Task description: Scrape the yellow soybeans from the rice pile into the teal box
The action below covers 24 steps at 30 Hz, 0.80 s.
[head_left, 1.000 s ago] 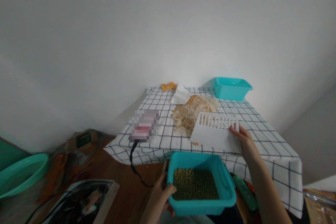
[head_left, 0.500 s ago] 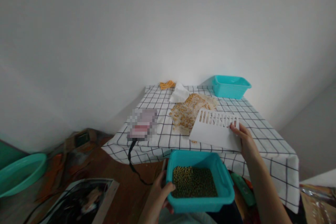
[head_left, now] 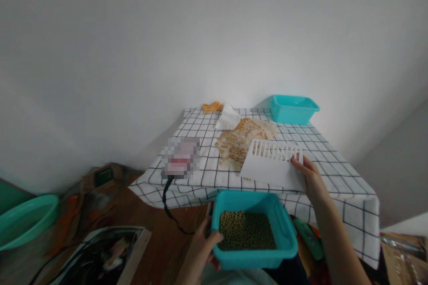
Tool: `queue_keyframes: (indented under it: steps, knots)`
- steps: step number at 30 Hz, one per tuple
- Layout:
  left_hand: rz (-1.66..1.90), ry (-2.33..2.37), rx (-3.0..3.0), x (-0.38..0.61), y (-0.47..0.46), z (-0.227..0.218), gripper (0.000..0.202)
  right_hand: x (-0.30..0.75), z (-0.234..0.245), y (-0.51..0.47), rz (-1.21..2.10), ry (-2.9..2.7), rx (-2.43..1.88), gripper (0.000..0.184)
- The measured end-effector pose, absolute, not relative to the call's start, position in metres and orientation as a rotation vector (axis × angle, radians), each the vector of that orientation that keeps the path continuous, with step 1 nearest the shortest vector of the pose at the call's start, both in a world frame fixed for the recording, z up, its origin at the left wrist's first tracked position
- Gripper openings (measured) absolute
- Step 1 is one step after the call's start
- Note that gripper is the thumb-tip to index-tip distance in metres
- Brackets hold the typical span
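Note:
My left hand (head_left: 205, 245) grips the left wall of a turquoise plastic basin (head_left: 256, 259), its thumb hooked over the rim. Inside the basin lie yellowish beans (head_left: 232, 222) on the left and green beans (head_left: 259, 231) on the right. A white flat scraper (head_left: 267, 170) with a row of slots along its far edge is pinched at its right end by my right hand (head_left: 308, 176). The scraper is held over the table's front edge, partly hiding a spread of yellow beans and pale grains (head_left: 236, 142) on the checked cloth.
A second turquoise basin (head_left: 294, 113) stands at the back right of the checked tablecloth (head_left: 203, 173). Near the wall are a white tissue (head_left: 228, 118) and a yellow bundle (head_left: 213, 107). A blurred-out device (head_left: 180, 159) with a black strap lies left. A green tub (head_left: 30, 222) sits lower left.
The scraper and my right hand have shifted very slightly left. My left hand keeps its hold on the basin, and the beans look the same.

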<state>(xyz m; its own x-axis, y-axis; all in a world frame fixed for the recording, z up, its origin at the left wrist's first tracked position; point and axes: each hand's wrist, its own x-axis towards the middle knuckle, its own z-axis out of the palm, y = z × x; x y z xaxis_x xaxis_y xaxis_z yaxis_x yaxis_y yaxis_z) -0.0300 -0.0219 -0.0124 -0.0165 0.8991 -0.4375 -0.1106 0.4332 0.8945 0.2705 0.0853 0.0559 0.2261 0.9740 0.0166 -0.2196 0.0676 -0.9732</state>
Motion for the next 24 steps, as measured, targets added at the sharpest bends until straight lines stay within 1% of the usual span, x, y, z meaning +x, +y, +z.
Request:
queue_keyframes:
  steps: [5,10,17,24]
  knots:
    - [0.935,1.345,0.781,-0.03,-0.02,-0.014,0.042,0.272,0.056,0.086,1.103,-0.917,-1.121,0.034]
    - [0.95,1.372,0.754,-0.026,-0.021,-0.008,0.036,0.271,0.054,0.086,1.107,-0.948,-1.126,0.033]
    - [0.936,1.385,0.796,-0.025,-0.024,-0.004,0.044,0.277,0.052,0.09,1.021,-0.864,-1.11,0.031]
    - [0.949,1.362,0.767,-0.032,-0.026,0.002,0.043,0.304,0.049,0.091,1.031,-0.761,-1.152,0.031]
